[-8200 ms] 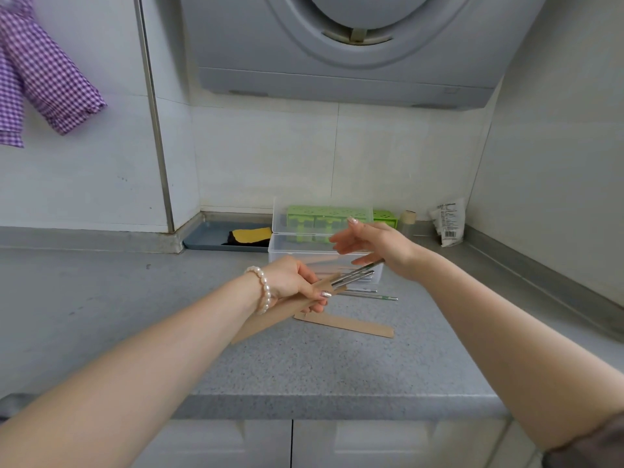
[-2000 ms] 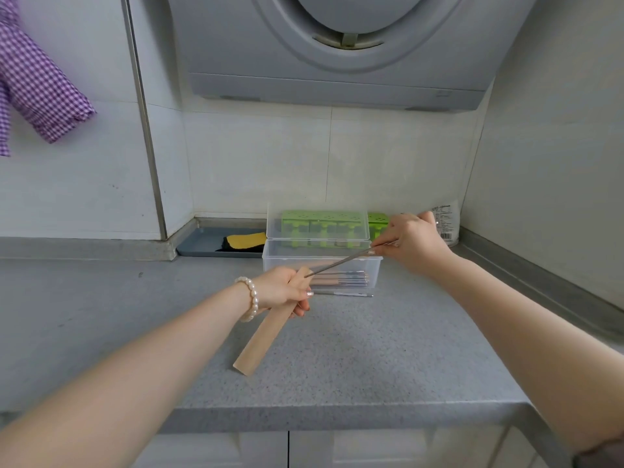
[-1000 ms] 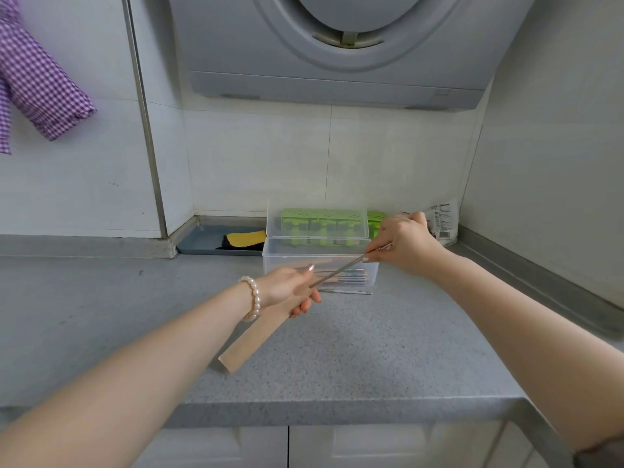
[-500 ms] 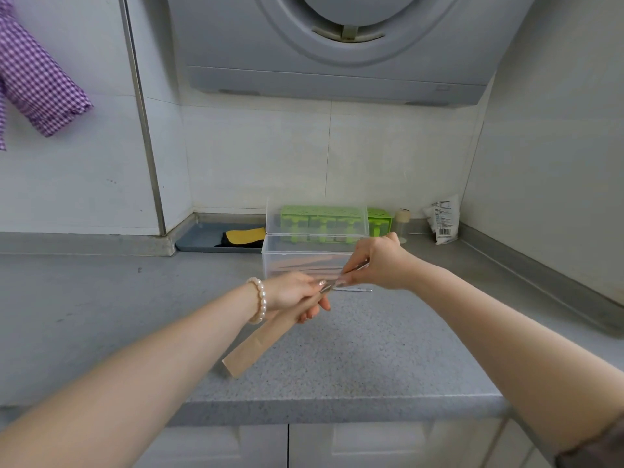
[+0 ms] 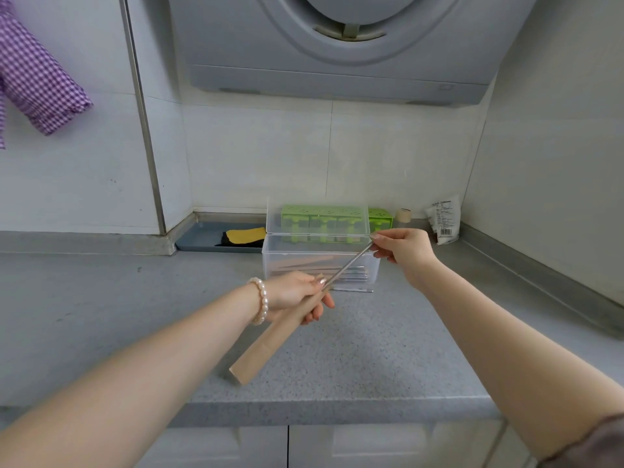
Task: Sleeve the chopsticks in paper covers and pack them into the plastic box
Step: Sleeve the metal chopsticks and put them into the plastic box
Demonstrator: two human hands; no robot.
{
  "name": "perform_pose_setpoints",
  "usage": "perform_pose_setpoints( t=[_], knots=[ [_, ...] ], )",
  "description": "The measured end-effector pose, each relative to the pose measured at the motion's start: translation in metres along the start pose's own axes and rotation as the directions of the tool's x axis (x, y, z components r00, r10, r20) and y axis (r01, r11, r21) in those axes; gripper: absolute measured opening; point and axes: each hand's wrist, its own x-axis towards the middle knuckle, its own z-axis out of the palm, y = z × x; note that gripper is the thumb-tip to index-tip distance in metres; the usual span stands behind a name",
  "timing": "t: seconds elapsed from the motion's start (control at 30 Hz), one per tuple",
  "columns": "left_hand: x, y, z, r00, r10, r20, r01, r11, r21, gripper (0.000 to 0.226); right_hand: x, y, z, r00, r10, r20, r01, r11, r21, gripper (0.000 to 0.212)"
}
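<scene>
My left hand (image 5: 297, 295) grips the upper end of a tan paper sleeve (image 5: 266, 346) that slants down toward the counter's front. My right hand (image 5: 403, 249) pinches the far end of a metal chopstick (image 5: 349, 265) whose tip sits at the sleeve's mouth by my left thumb. Behind my hands stands the clear plastic box (image 5: 273, 261) with its lid up; sleeved chopsticks lie inside. More bare metal chopsticks (image 5: 354, 289) lie on the counter at the box's front.
Behind the box are a green perforated holder (image 5: 381, 219), a grey tray (image 5: 199, 238) with a yellow sponge, a small roll (image 5: 403, 215) and a white packet (image 5: 444, 219). A range hood hangs overhead. The counter's front edge (image 5: 320, 405) runs below my forearms.
My right hand went from close to my left hand to up and right by the box's corner, and more of the metal chopstick shows between the hands now. The sleeve stayed in my left hand.
</scene>
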Motion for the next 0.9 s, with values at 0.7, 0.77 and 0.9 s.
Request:
perform_pose_setpoints(
  t=[0.7, 0.77, 0.9],
  knots=[
    [0.019, -0.002, -0.022, 0.978, -0.192, -0.077, 0.167, 0.952, -0.255, 0.033, 0.037, 0.066, 0.028, 0.985, 0.078, 0.155, 0.039, 0.772, -0.635, 0.016],
    [0.024, -0.005, -0.029, 0.977, -0.209, -0.049, 0.187, 0.942, -0.28, 0.02, 0.045, 0.081, 0.032, 0.981, 0.09, 0.17, 0.055, 0.715, -0.697, 0.015],
    [0.037, -0.012, -0.036, 0.987, -0.158, -0.036, 0.144, 0.957, -0.253, 0.005, 0.055, 0.096, 0.042, 0.977, 0.077, 0.197, 0.099, 0.654, -0.75, 0.018]
  ],
)
